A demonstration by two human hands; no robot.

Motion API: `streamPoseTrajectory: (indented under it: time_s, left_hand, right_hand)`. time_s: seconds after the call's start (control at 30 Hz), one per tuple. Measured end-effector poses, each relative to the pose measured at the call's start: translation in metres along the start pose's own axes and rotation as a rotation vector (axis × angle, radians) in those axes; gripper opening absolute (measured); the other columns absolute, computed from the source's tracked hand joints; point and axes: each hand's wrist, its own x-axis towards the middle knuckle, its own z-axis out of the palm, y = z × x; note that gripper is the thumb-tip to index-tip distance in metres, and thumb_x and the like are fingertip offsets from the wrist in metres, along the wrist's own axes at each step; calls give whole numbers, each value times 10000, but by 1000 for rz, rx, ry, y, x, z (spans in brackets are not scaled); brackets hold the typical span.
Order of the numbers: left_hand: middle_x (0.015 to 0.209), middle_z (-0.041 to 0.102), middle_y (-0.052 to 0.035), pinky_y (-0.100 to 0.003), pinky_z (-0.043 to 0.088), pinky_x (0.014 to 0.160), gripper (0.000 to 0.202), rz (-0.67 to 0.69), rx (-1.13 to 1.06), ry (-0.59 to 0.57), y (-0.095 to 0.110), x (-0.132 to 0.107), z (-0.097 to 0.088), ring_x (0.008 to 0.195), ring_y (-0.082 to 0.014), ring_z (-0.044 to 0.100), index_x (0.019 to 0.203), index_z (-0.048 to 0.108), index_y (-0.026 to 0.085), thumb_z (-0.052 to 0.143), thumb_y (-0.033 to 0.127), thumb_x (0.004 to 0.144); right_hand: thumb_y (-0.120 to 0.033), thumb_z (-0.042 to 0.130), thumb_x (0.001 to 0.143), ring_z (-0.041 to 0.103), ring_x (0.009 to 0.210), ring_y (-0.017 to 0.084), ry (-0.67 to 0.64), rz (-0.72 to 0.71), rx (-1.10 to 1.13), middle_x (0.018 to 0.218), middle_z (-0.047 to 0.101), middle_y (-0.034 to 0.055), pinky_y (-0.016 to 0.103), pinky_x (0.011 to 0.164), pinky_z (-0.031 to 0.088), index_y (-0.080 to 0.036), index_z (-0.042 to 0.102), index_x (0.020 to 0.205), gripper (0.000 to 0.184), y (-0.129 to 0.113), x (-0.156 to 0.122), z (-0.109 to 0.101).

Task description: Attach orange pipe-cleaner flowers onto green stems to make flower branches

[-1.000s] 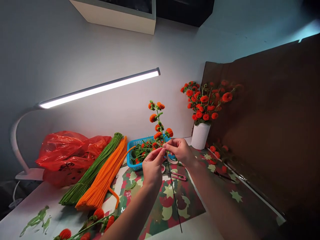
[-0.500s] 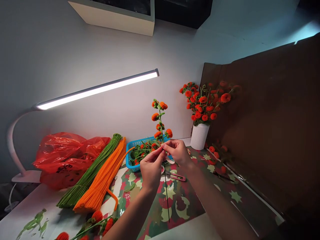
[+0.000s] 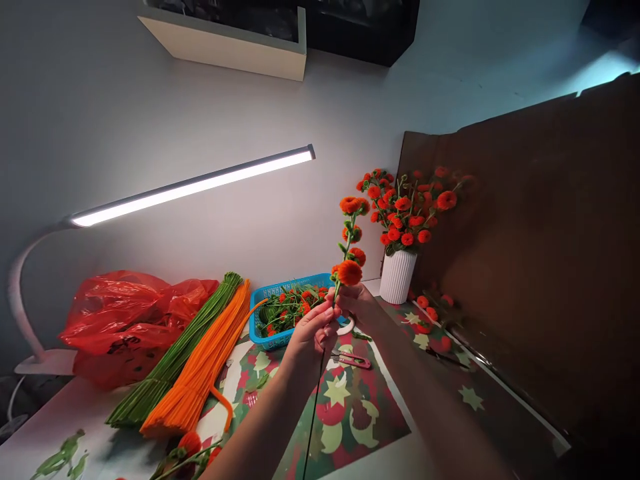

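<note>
Lit lamp point(image 3: 194, 187) beside red bag point(image 3: 135, 310)

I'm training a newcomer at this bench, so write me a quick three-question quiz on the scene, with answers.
1. True or false: the white vase holds orange-red flowers.
2. What lies directly beside the green bundle? A) the white vase; B) the orange bundle; C) the pink-handled tool.
3. Fill the gap: the left hand and right hand meet at a flower spray whose blooms are ___.

Key: 1. True. 2. B. 3. orange-red.
</note>
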Motion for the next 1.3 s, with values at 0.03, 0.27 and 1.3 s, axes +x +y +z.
streamPoseTrajectory:
  time_s: [0.03, 0.27, 1.3]
  left_hand:
    - [658, 631, -15, -91, 270, 338, 246, -24, 0, -13, -1, 0, -1, 429, -3, 396, 804, 671, 130, 752, 149, 573]
    - [513, 513, 32, -143, 283, 387, 310, 203, 357, 108, -8, -5, 2, 416, -20, 378, 693, 652, 108, 768, 386, 619]
    - [457, 259, 126, -106, 107, 280, 288, -191, -11, -259, 7, -6, -2, 341, 11, 79, 660, 528, 132, 760, 302, 640]
  right_hand:
    - [-479, 790, 526, 365, 439, 60, 16, -2, 2, 473, 467, -45, 224, 455, 301, -152, 593, 546, 383, -1, 0, 0]
    - [-385, 779, 597, 428, 477, 78, 123, -93, -111, 533, 538, -29, 232, 478, 345, -159, 647, 614, 262, -4, 0, 0]
    - [-452, 740, 659, 464, 479, 74, -100, -42, 149, 406, 443, -65, 259, 643, 433, -160, 587, 551, 347, 7, 0, 10]
